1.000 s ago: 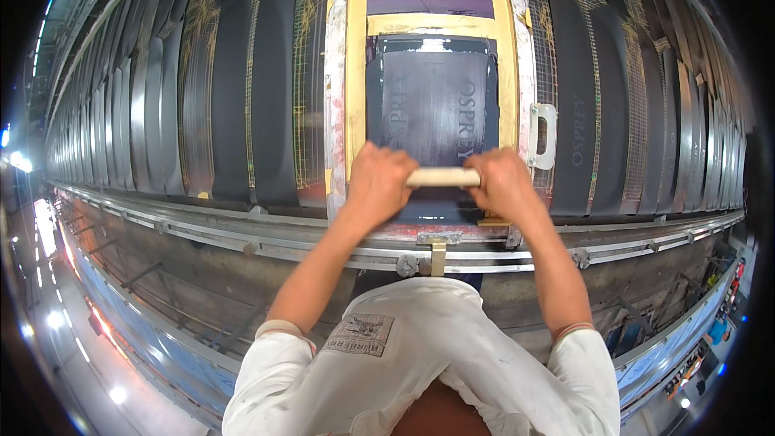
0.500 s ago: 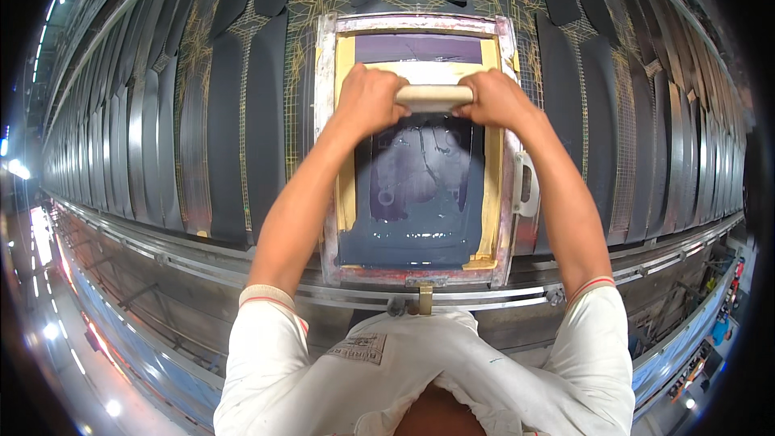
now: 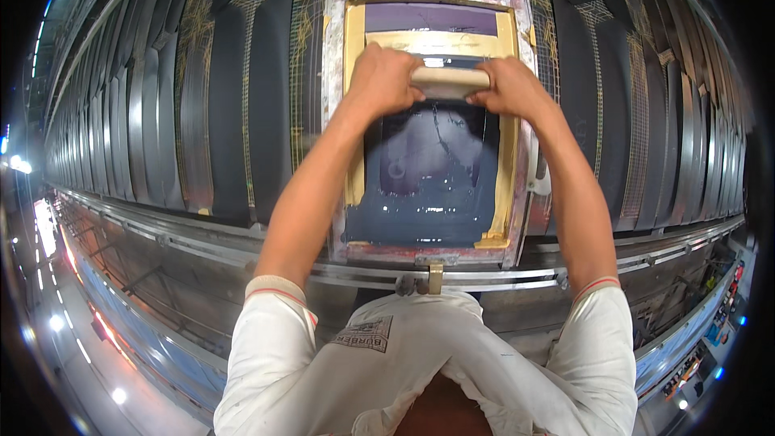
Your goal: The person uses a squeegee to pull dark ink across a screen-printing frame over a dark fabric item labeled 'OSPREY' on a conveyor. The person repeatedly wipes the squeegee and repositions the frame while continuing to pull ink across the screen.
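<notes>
Both my hands grip a squeegee (image 3: 450, 77) with a pale, bar-shaped handle. My left hand (image 3: 384, 81) is wrapped round its left end, and my right hand (image 3: 508, 87) round its right end. The squeegee stands across the far part of a screen printing frame (image 3: 523, 194), whose rim is pale and stained reddish. Dark blue-grey ink (image 3: 420, 218) lies wet on the mesh, thickest along the near edge. Purple mesh shows through in the middle. Yellow tape (image 3: 353, 178) lines the inside of the frame. The squeegee's blade edge is mostly hidden under the handle and my fingers.
The frame rests on a long table (image 3: 270, 97) covered with rows of dark cut pieces and yellow-marked strips. A metal rail (image 3: 355, 276) runs along the near edge, where a brass-coloured bracket (image 3: 436, 278) meets the frame. A light side handle (image 3: 539, 179) sits by my right forearm.
The squeegee has come slightly nearer within the frame, and a dark inked strip now shows beyond it. The whole scene has shifted up a little in view. Both hands keep their grip.
</notes>
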Demonstrator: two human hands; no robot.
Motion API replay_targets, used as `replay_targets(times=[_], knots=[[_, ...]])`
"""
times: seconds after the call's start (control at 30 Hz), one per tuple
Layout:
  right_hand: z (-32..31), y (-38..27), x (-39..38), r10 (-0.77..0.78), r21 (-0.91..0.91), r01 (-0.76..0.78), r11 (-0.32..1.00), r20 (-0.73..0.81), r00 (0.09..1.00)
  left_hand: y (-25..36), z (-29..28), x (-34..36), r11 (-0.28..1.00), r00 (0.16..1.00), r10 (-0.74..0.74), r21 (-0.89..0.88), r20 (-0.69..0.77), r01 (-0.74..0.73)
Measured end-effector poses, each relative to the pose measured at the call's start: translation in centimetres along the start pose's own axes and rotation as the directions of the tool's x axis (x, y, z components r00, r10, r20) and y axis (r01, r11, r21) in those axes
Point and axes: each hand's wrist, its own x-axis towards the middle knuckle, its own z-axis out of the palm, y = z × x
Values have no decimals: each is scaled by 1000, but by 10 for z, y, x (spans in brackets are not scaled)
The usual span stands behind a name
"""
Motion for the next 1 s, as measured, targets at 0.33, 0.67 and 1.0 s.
replay_targets(times=[0.33, 0.67, 1.0], knots=[[103, -113, -216, -28, 17, 28, 999, -9, 1000, 100, 56, -244, 998, 988, 62, 7, -140, -61], [94, 44, -169, 628, 462, -426, 778, -569, 531, 115, 37, -260, 998, 998, 32, 47, -59, -29], [26, -84, -179, 594, 667, -139, 732, -523, 611, 100, -7, -327, 997, 965, 2, -77, -262, -23]])
